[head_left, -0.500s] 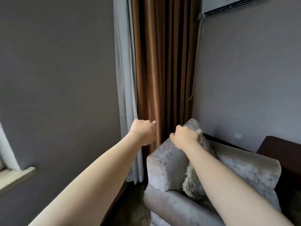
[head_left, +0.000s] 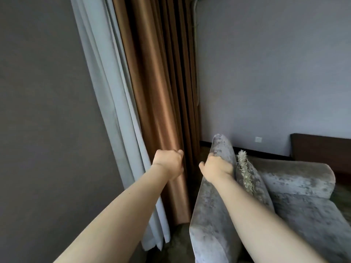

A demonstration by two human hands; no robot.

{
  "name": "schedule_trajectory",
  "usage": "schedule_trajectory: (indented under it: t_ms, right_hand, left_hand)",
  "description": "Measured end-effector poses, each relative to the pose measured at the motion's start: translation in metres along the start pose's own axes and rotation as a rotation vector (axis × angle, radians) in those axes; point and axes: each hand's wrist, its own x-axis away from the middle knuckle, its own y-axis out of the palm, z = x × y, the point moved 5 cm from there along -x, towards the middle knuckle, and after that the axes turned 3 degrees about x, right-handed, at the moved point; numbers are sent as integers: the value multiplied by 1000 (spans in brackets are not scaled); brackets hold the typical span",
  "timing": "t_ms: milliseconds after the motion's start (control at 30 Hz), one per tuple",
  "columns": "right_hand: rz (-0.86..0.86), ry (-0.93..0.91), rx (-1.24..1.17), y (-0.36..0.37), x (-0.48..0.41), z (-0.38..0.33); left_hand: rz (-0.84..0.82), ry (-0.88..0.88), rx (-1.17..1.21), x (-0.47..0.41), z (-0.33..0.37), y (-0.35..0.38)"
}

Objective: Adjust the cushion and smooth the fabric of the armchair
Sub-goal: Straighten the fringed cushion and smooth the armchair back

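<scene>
Apparently the right hand [head_left: 217, 168] is doing the work: it lies on the top edge of the armchair [head_left: 212, 215] back, fingers [head_left: 215, 157] curled over the edge onto the fabric, thumb sticking out to the left. That looks like a hold meant to tug or press the upholstery flat along the back, though whether the fingers pinch cloth or only rest on it I cannot tell. The left hand [head_left: 168, 164] is closed into a loose fist in front of the brown curtain [head_left: 159, 92], apart from the chair; it seems to have nothing in it, but its palm side is hidden, so a pinch of curtain cannot be ruled out. It may be held out only for balance.

The armchair sits in the corner, just beside the curtain, below a grey wall [head_left: 266, 73]. Its covering is a mottled grey velvet, with sheen and darker patches. The cushion [head_left: 252, 186], same grey with a pale fringe [head_left: 245, 168] down its edge, stands upright on the seat, leaning against the back just right of the hand. It looks tilted and squashed, so I judge it not yet adjusted
</scene>
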Motion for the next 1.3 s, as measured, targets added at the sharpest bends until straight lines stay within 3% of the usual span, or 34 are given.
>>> schedule_trajectory:
  t_ms: [133, 367, 633, 800, 933, 1100, 1300]
  right_hand:
    - [-11, 102, 39, 37, -49, 2]
    - [-27, 279, 6, 103, -181, 18]
    - [-35, 415, -58, 140, -276, 50]
    - [-93, 527, 13, 161, -289, 77]
    - [-88, 695, 8, 180, -288, 105]
    - [-38, 954, 42, 183, -282, 138]
    - [-46, 1167, 92, 195, -241, 145]
  left_hand:
    - [-43, 121, 0, -54, -10, 46]
    - [38, 279, 25, -194, -31, 93]
    - [-32, 410, 143, -344, -22, 148]
    - [-37, 512, 178, -421, 36, 170]
    - [-34, 720, 163, -457, 111, 182]
    - [32, 1007, 167, -470, 190, 192]
    - [54, 1271, 171, -447, 232, 208]
